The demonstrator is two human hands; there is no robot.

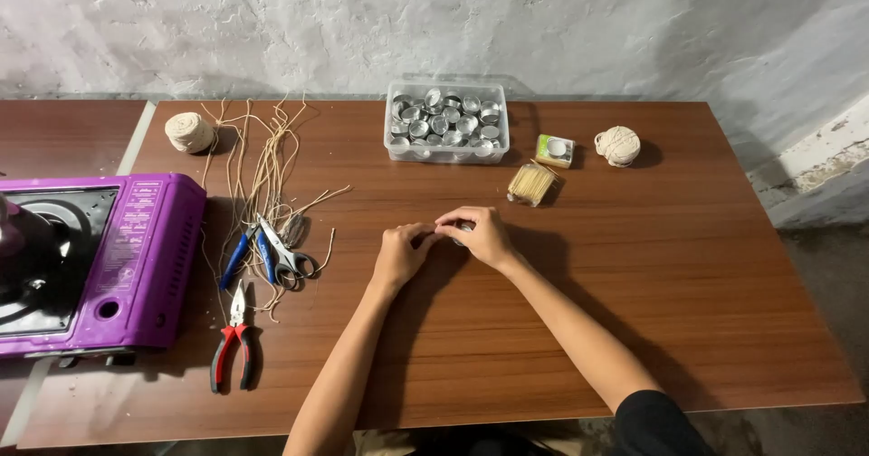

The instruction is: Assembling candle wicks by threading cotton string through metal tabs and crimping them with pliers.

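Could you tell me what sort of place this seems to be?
Probably a small home craft workspace, perhaps for candle making: a wooden table against a rough plaster wall, with a clear tub of metal cups, cut string lengths and a purple portable stove.

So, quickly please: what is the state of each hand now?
Left hand: fingers curled, touching the small metal cup; grip unclear.
Right hand: closed over that cup.

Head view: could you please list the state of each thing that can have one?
Clear tub: open, full of metal cups.
Scissors: shut, lying flat.
Pliers: handles apart.
Twine balls: wound.
Cut strings: loose.
Left hand, right hand: pinching a small metal piece.
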